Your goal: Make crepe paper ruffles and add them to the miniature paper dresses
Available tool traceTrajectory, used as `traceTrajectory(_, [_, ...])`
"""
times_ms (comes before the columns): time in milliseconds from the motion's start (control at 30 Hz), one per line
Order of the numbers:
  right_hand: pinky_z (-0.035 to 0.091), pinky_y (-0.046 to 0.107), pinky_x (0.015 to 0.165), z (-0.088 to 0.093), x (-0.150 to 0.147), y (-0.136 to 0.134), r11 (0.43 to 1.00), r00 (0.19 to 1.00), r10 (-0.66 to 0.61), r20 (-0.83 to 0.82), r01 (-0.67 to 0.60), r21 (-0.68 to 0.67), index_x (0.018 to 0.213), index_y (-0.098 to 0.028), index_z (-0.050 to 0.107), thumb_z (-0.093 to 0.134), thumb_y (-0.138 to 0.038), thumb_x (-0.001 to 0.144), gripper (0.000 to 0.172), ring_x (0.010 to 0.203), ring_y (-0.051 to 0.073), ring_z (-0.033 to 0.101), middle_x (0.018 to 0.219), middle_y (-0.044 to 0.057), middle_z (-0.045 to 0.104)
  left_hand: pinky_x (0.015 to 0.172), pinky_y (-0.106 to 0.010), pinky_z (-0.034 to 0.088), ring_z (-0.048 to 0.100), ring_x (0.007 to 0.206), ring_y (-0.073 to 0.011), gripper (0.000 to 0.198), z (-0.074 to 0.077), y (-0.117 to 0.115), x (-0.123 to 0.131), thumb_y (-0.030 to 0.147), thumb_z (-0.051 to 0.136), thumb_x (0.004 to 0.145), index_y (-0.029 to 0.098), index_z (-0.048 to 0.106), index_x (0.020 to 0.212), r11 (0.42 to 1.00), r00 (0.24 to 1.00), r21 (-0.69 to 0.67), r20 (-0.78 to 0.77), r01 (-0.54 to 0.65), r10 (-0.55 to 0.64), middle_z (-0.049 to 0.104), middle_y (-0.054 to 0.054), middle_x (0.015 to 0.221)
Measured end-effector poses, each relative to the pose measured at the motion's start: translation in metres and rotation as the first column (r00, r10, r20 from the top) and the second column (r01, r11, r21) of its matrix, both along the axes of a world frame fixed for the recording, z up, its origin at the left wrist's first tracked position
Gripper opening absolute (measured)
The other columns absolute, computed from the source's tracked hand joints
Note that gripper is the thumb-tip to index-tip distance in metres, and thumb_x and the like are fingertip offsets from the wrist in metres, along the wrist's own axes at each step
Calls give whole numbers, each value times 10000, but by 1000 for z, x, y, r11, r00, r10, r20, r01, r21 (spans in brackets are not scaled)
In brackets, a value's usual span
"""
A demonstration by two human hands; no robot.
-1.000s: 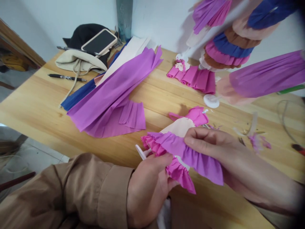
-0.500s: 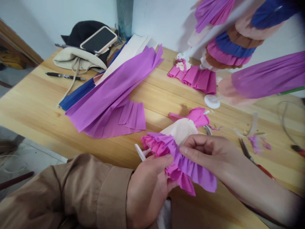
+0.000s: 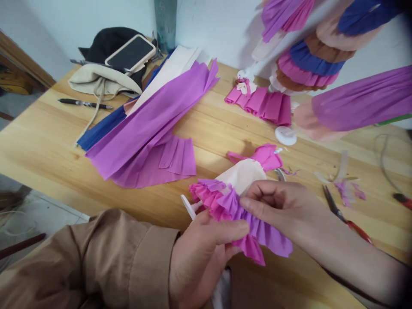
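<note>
Head: left hand (image 3: 201,253) clamped on pink frill (image 3: 216,204), grip shifted; right hand (image 3: 283,204) pinching purple frill (image 3: 265,229), newly bunched (gathering seemingly advancing), near front edge of desk (image 3: 151,197).

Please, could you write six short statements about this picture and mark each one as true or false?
1. The right hand pinches the purple ruffle. True.
2. The phone lies screen down. False: its dark screen faces up.
3. A pen lies on the table. True.
4. The left hand holds the red-handled tool. False: it holds the pink-ruffled piece; the tool lies on the table.
5. The left sleeve is blue. False: it is brown.
6. Blue paper lies partly under purple paper. True.
</note>
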State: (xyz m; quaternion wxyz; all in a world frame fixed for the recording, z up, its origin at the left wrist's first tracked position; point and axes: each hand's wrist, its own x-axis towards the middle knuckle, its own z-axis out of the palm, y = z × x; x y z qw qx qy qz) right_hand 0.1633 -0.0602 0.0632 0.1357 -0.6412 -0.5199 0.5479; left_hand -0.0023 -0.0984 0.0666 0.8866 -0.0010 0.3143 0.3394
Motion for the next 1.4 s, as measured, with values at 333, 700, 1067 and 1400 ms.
traceTrajectory(333, [340,222,455,4,-4,4,998,998,48,43,-49,30,567,-185,579,688,-554,735,419,509,99,455,537,-13,522,1060,-425,402,615,1153,-281,447,-4,-2,3,265,683,800,137,632,1225,999,1000,-26,-20,-24,23,692,-125,1159])
traceTrajectory(700, [321,241,459,6,-7,4,998,993,68,101,-69,4,532,-191,543,646,-583,705,441,504,111,431,520,-8,487,1050,-403,418,626,1134,-249,496,-2,4,3,229,504,951,143,476,1439,994,999,-98,-10,-47,46,670,-137,1210])
traceTrajectory(1067, [378,223,457,12,0,1,1000,1000,24,-2,-24,-7,632,-197,653,712,-534,731,356,512,112,486,574,-3,578,1116,-447,359,553,1264,-291,611,-2,3,1,264,569,894,141,417,1473,995,1000,-98,4,-15,16,626,-151,1327])
traceTrajectory(1400, [419,232,459,15,2,-9,1000,995,-13,-94,13,5,714,-212,739,729,-508,761,301,515,123,540,588,4,625,1134,-449,316,551,1279,-273,594,-1,5,-1,313,498,952,191,349,1514,989,999,-144,-18,24,-27,590,-150,1382])
